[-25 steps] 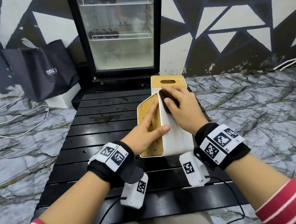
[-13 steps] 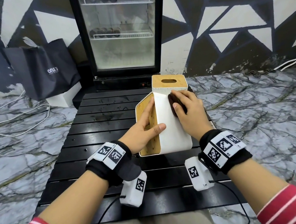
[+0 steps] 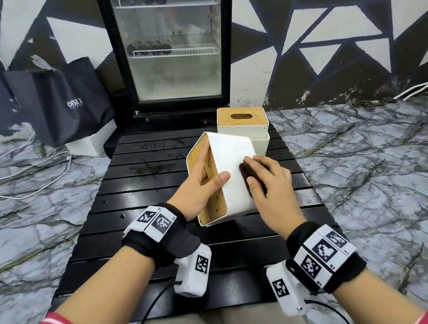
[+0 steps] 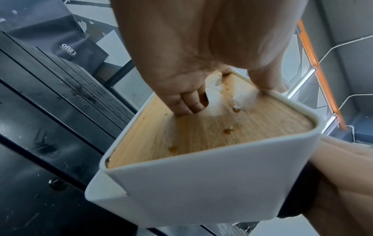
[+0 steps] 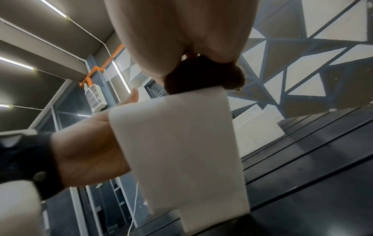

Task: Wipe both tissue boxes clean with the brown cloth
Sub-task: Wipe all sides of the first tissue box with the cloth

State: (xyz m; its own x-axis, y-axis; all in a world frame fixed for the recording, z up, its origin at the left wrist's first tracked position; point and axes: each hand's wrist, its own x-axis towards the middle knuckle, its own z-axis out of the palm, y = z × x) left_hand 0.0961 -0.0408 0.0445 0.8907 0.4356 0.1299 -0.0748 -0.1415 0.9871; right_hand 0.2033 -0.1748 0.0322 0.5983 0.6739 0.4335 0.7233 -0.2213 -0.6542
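Now, mid-frame, the left hand (image 3: 197, 190) has its grip around the tipped tissue box (image 3: 231, 160) on the table (image 3: 137, 249); the right hand (image 3: 273, 182) clutches the brown cloth (image 3: 245, 171) against its white side.

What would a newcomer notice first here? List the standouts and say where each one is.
The tipped tissue box at the middle of the black slatted table draws the eye: the left hand grips its wooden lid side while the right hand holds the brown cloth against its white wall. Just behind it, an upright tissue box stands at the table's far edge, with a glass-door fridge beyond.
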